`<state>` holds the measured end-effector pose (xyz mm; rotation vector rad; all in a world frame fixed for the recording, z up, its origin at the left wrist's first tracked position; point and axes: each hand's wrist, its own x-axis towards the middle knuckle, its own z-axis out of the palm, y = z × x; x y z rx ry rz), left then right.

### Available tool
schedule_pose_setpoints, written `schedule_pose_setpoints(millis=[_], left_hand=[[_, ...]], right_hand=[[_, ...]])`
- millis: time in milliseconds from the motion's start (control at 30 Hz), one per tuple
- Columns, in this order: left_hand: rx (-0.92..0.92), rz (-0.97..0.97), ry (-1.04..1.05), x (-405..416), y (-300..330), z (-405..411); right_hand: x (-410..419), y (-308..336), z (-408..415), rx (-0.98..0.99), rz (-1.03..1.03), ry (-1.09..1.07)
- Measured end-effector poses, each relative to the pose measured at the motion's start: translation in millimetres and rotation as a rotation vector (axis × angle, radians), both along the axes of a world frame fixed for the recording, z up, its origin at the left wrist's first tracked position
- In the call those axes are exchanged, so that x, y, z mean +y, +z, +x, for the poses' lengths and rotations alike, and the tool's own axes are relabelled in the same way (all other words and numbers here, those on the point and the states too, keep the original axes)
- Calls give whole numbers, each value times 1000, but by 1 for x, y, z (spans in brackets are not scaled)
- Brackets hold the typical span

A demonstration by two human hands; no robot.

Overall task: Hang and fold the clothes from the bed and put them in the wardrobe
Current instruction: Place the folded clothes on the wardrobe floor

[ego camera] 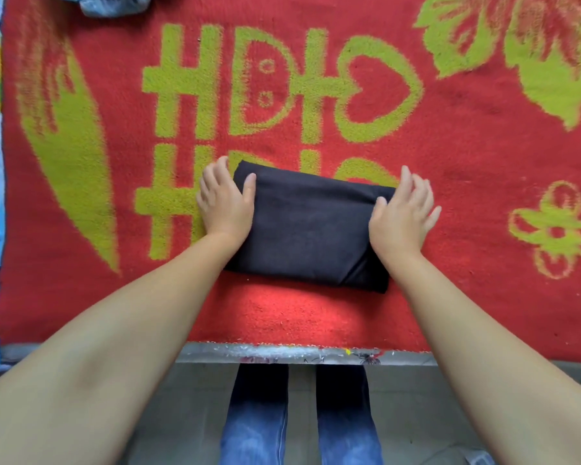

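The left hand (224, 203) lies flat at the left end of the folded black garment (311, 229), fingers straight, thumb resting on the cloth. The right hand (401, 216) does the same at the right end, fingers spread loosely. Neither grip closes around anything; both hands only press and touch. The garment is a soft, matte, thick rectangle with rounded folded edges. It sits on a red blanket (450, 179) with a rough, towel-like pile and yellow-green letters, hearts and flowers. The blanket covers the bed, and its near edge shows a grey strip. A blue denim piece (114, 5) lies at the far edge. Below, legs in blue jeans (255, 431) stand on a grey floor (416, 414)
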<state>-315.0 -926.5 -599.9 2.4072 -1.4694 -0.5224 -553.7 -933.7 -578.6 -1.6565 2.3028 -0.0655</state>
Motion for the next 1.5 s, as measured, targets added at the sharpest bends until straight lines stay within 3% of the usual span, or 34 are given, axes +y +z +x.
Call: schedule_pose_setpoints(millis=[100, 167, 200, 267, 400, 633, 867, 1133, 1300, 1500], left_hand=[[-200, -161, -650, 41, 1, -3], [-266, -66, -1025, 77, -6, -7], [-287, 10, -1103, 89, -11, -8], [-310, 132, -1064, 96, -17, -14], [-364, 174, -866, 78, -9, -28], [-293, 504, -833, 45, 73, -28], [-368, 400, -781, -6, 221, -21], [-548, 112, -664, -42, 376, -13], [-593, 11, -684, -43, 429, -26], [-591, 35, -565, -13, 456, -37]], right_hand=[[31, 10, 10, 37, -75, 489], [69, 3, 21, 92, 24, 732], [84, -2, 26, 115, 97, 793], [94, -14, 29, 173, 161, 792], [78, -14, 32, 195, 144, 672], [39, 59, 37, 139, 418, 656], [-24, 200, 45, 200, 287, 712], [-67, 369, 53, 262, 16, 744], [-69, 424, 34, 285, -81, 752], [-62, 454, 28, 338, -116, 905]])
